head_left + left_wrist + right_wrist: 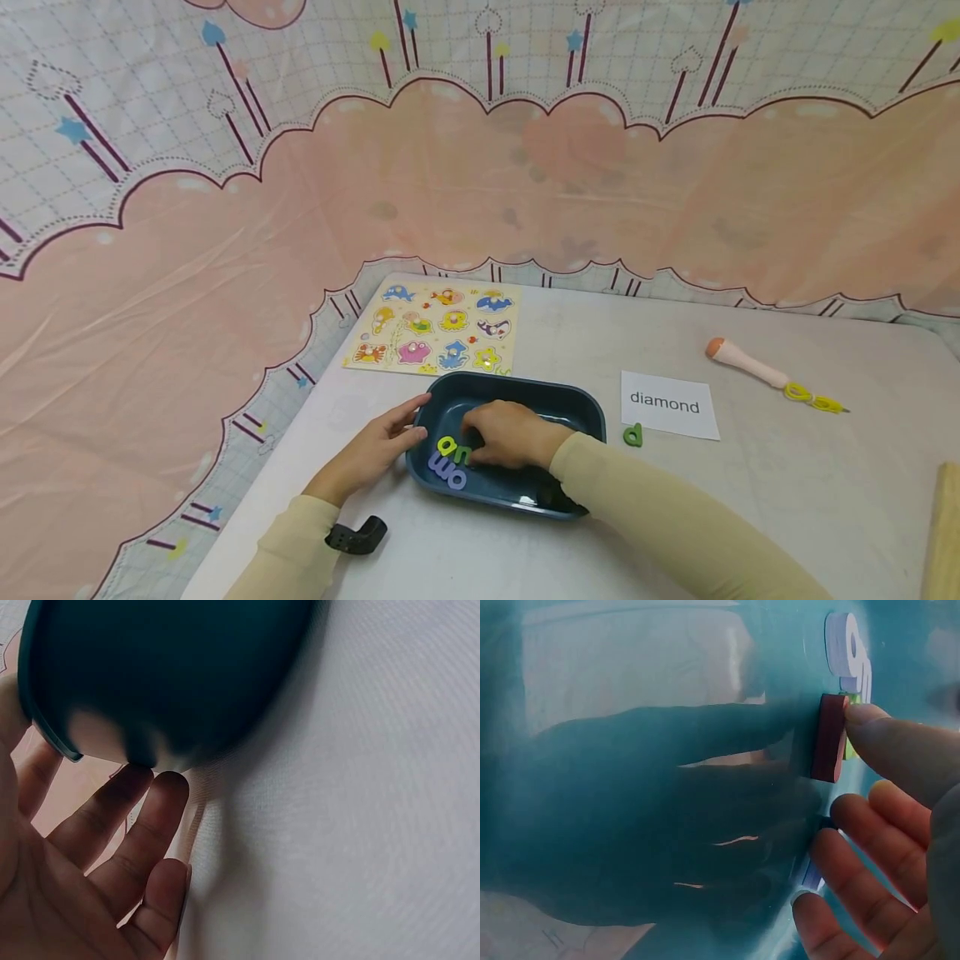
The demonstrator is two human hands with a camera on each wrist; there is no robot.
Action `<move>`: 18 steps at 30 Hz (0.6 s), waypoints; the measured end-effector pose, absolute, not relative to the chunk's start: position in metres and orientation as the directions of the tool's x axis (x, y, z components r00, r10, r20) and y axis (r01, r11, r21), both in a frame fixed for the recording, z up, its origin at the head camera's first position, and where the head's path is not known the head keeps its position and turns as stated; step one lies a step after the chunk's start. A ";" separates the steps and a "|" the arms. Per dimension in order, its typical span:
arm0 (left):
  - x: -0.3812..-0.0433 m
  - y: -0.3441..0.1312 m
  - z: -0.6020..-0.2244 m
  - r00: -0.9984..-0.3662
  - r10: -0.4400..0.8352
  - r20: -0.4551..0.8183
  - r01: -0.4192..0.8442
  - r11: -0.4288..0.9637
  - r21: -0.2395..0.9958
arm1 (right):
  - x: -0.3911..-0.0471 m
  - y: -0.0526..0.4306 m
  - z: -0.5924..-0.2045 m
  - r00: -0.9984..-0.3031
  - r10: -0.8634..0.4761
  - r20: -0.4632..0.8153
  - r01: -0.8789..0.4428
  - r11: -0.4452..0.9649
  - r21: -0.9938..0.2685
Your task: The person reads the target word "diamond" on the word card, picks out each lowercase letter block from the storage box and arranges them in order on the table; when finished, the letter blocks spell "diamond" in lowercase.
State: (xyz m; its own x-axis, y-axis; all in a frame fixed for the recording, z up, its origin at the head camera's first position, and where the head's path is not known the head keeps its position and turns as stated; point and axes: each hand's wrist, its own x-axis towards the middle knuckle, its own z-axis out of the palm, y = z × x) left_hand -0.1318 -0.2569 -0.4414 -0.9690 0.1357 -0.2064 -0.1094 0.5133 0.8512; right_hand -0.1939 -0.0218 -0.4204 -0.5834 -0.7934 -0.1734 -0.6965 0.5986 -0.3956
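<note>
A dark blue tray (517, 505) sits on the table. My left hand (370, 454) holds its left end, with thumb and index finger at the rim and other fingers against the outer wall in the left wrist view. My right hand (513, 435) reaches inside, fingers loosely bent. In the right wrist view its thumb touches a dark red piece (827, 739), and its fingertips hang beside a small blue piece (812, 871). At the tray's left lie a yellow-green letter (446, 446), a green n (462, 455) and purple letters (454, 478).
Right of the tray lie a white card reading "diamond" (667, 406) and a green letter d (633, 435). Farther right is a pink stick with a yellow cord (750, 364). A sea-animal puzzle board (435, 329) lies behind the tray. A wooden edge (942, 533) shows at the right.
</note>
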 end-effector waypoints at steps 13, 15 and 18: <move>-0.132 -0.257 -0.442 -0.970 0.136 -0.202 -0.106 0.511 0.853 | -0.194 -0.023 -0.421 -0.589 -0.785 -0.193 -0.693 0.614 -0.379; -0.132 -0.256 -0.441 -0.970 0.134 -0.204 -0.108 0.514 0.851 | -0.195 -0.022 -0.421 -0.590 -0.783 -0.196 -0.688 0.615 -0.386; -0.131 -0.256 -0.441 -0.969 0.131 -0.208 -0.112 0.515 0.850 | -0.196 -0.021 -0.421 -0.590 -0.785 -0.190 -0.683 0.610 -0.401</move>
State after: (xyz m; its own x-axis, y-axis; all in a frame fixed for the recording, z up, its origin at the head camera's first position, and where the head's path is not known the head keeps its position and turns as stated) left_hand -0.1311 -0.2561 -0.4408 -0.9694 0.1307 -0.2075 -0.1124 0.5152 0.8497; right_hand -0.1955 -0.0214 -0.4206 -0.5898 -0.7848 -0.1902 -0.6829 0.6104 -0.4014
